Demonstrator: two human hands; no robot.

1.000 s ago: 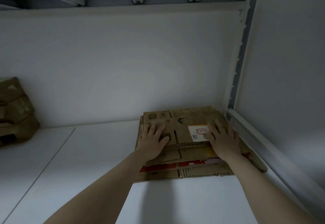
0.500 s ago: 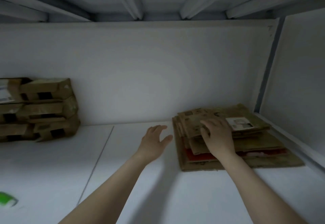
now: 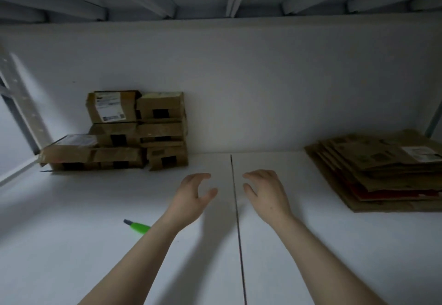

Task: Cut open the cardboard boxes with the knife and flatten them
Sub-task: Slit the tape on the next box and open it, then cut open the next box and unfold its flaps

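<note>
Green knife (image 3: pixel 139 227) lies crosswise, tip seemingly leftward.

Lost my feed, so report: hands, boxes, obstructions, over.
Left hand and right hand open, empty. Uncut boxes stacked back left, flattened pile far right; knife on shelf beside left forearm. Nothing between hands and boxes.

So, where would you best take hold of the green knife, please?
Pinch the green knife by its handle from above, across its width: it lies flat on the white shelf, dark blade end pointing far-left, near end under the left forearm.
</note>
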